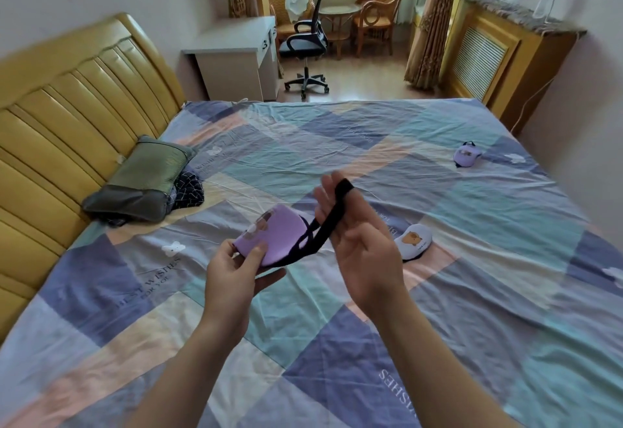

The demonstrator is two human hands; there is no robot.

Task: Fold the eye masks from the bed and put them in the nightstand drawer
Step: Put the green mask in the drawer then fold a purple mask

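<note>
A purple eye mask (276, 235) is folded over and pinched in my left hand (236, 269) above the bed. Its black strap (332, 217) runs up to the right and loops over a finger of my right hand (357, 239), which is spread with the palm facing me. A white eye mask with a bear print (413, 240) lies on the bedspread just right of my right hand. Another purple eye mask (467, 154) lies far off on the right side of the bed. No nightstand or drawer is in view.
The patchwork bedspread (337, 309) fills the foreground. A green pillow (141, 181) and a dark checked cloth (188, 188) lie by the yellow headboard (67, 117). Beyond the bed stand a white desk (236, 53), an office chair (306, 43) and a radiator cover (488, 57).
</note>
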